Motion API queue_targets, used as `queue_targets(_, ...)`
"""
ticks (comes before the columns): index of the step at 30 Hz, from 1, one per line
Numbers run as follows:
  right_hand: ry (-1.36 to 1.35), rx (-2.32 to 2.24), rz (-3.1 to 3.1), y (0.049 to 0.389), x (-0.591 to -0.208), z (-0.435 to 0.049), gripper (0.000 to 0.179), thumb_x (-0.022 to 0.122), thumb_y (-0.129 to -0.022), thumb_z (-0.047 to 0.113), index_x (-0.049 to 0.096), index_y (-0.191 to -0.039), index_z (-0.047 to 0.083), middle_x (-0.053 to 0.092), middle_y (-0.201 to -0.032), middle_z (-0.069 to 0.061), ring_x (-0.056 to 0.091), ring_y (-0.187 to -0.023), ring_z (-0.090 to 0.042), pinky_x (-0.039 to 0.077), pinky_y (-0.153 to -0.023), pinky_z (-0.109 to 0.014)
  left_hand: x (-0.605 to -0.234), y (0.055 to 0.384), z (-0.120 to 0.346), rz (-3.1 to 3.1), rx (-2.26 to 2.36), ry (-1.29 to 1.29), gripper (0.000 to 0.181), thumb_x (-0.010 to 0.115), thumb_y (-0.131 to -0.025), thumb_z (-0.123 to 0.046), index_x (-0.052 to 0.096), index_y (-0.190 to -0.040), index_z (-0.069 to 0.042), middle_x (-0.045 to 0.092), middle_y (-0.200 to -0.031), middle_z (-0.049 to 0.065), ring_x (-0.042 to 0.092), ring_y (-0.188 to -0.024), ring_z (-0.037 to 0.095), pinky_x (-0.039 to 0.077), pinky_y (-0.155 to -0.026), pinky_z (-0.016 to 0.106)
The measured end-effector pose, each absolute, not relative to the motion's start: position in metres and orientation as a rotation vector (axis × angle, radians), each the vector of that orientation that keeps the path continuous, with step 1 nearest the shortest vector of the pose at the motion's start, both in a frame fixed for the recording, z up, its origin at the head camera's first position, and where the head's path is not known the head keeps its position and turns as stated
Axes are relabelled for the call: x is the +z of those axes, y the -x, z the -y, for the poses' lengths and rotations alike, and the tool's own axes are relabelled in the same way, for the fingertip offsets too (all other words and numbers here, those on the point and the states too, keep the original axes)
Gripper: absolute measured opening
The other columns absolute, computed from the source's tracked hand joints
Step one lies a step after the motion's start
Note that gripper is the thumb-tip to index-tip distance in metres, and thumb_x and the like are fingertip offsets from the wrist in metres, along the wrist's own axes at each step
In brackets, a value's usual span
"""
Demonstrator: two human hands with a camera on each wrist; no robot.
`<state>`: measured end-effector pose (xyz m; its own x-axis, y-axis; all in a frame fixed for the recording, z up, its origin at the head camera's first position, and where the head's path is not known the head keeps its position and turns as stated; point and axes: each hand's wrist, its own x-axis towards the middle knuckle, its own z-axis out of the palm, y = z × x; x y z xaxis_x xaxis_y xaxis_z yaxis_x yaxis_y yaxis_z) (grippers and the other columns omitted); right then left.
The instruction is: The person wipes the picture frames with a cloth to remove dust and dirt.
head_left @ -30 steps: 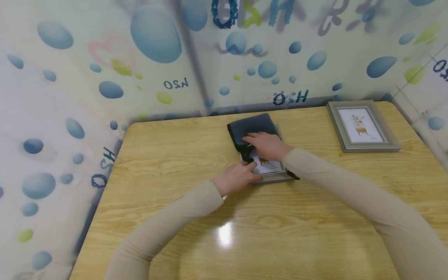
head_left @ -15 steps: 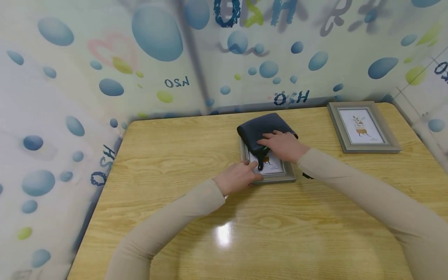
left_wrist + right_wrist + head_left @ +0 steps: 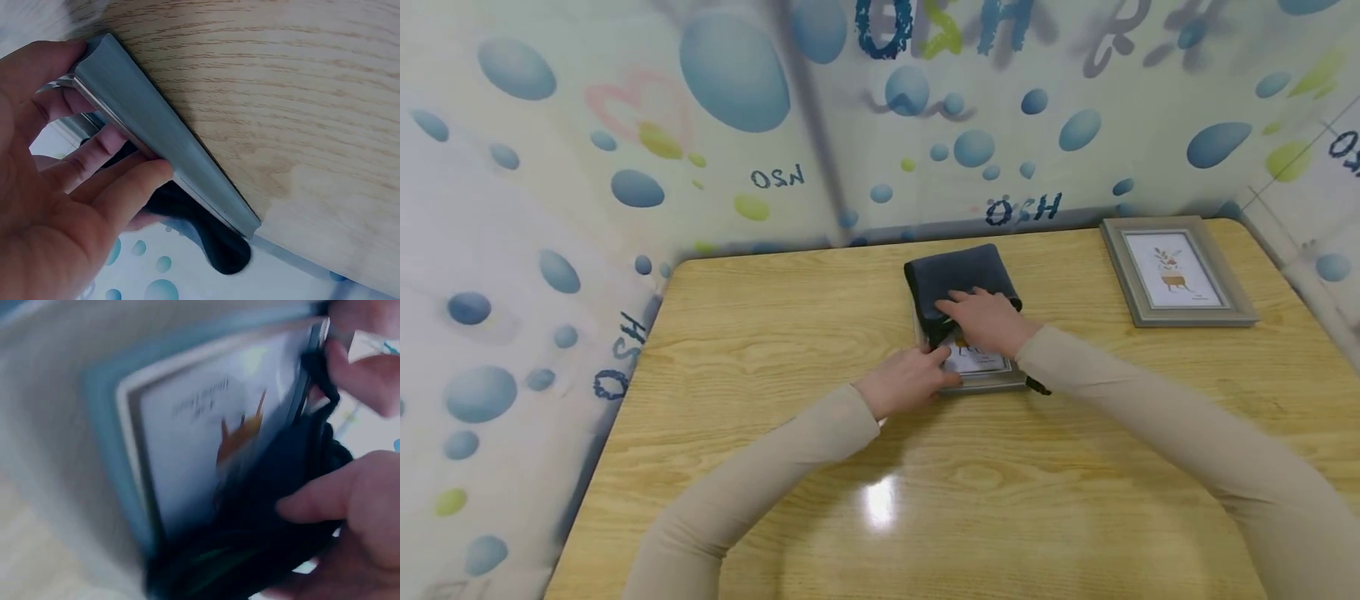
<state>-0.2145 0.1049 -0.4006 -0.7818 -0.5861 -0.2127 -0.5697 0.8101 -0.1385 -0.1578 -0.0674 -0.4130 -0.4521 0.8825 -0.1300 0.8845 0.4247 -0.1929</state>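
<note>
On the wooden table lies a grey picture frame (image 3: pixel 988 383) with a small printed picture, partly hidden by a dark navy cloth (image 3: pixel 957 273). My left hand (image 3: pixel 901 383) grips the frame's near left corner; in the left wrist view its fingers hook over the grey border (image 3: pixel 147 115). My right hand (image 3: pixel 988 321) spreads its fingers over the near part of the cloth. Seen from the right wrist, the thumb presses into the bunched cloth (image 3: pixel 269 475), fingers on its other side, close over the picture (image 3: pixel 181 431). A dark loop end of cloth (image 3: pixel 228 253) hangs past the border.
A second grey picture frame (image 3: pixel 1180 271) lies at the table's back right corner, showing a similar plant picture. Behind the table (image 3: pixel 775 325) stands a wall (image 3: pixel 820 167) patterned with blue and green drops. Another patterned wall runs along the left.
My right hand slid right with the cloth across the frame, then came partway back left. The left hand and both frames stayed put.
</note>
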Motion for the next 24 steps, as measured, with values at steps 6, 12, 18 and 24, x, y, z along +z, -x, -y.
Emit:
queue_targets(6,1.083,-0.231,-2.698,0.211,-0.408,-0.107,0.055,0.057,-0.093,-0.001,0.043,-0.146,0.009,0.040,-0.147,-0.019,0.041,-0.127,-0.047,0.047,-0.089,-0.055,-0.416,0.158,0.067,-2.645,-0.340,-1.664,0.026,0.070,-0.090,-0.020,0.070,-0.115,-0.024,0.058,-0.111,0.008,0.060,-0.085,0.016,0.052,-0.070,0.030)
queue_targets(12,1.154,0.044,-2.707,0.209,-0.410,-0.126,0.055,0.057,-0.097,0.005,0.040,-0.148,0.017,0.036,-0.150,-0.015,0.039,-0.130,-0.046,0.039,-0.096,-0.060,-0.414,0.158,0.063,-2.640,-0.349,-1.594,0.028,0.070,-0.090,-0.021,0.069,-0.118,-0.026,0.057,-0.113,0.009,0.060,-0.087,0.022,0.053,-0.073,0.032)
queue_targets(18,1.090,0.394,-2.762,0.206,-0.403,-0.146,0.056,0.061,-0.093,0.003,0.047,-0.144,0.020,0.041,-0.147,-0.013,0.041,-0.129,-0.043,0.040,-0.098,-0.055,-0.413,0.157,0.061,-2.653,-0.364,-1.571,0.029,0.071,-0.089,-0.020,0.070,-0.117,-0.026,0.059,-0.109,0.008,0.061,-0.090,0.025,0.054,-0.072,0.030)
queue_targets(24,1.006,0.321,-2.770,0.202,-0.398,-0.152,0.051,0.058,-0.094,-0.001,0.049,-0.142,0.013,0.042,-0.145,-0.019,0.039,-0.127,-0.049,0.042,-0.094,-0.058,-0.413,0.156,0.063,-2.670,-0.353,-1.582,0.026,0.071,-0.089,-0.018,0.071,-0.114,-0.026,0.059,-0.104,0.007,0.060,-0.087,0.024,0.053,-0.070,0.029)
